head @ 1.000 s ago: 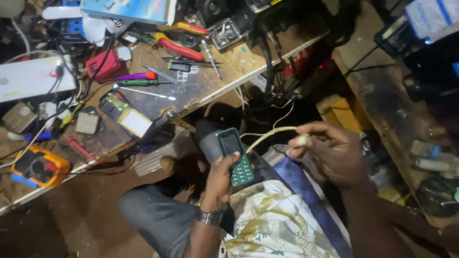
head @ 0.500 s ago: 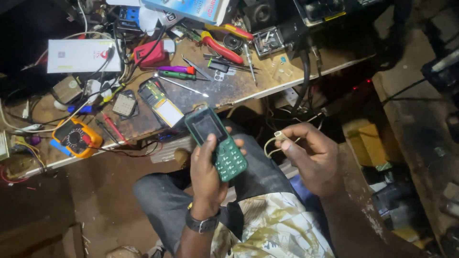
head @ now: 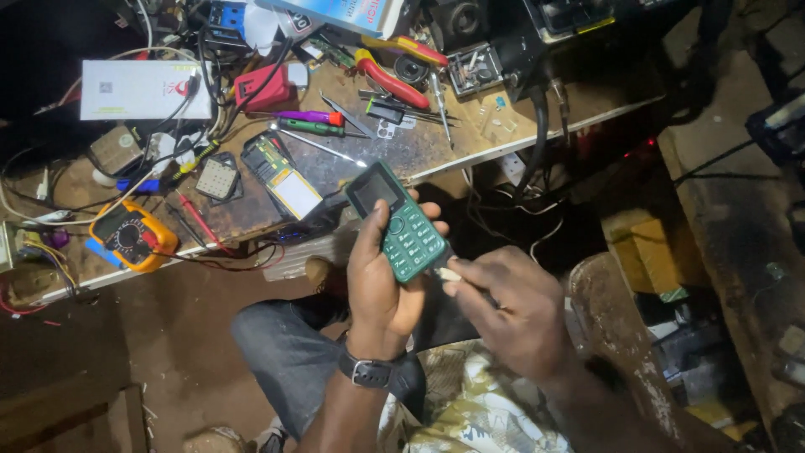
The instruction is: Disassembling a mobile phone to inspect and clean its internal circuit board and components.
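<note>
The left hand (head: 379, 277) wraps its fingers around a green keypad phone (head: 397, 220), held over the lap just below the workbench (head: 470, 147) edge. The right hand (head: 511, 310) pinches a small white connector (head: 449, 273) between closed fingertips, touching the phone's lower end. On the bench lie a yellow multimeter (head: 130, 236), red pliers (head: 386, 77) and screwdrivers (head: 312, 122).
</note>
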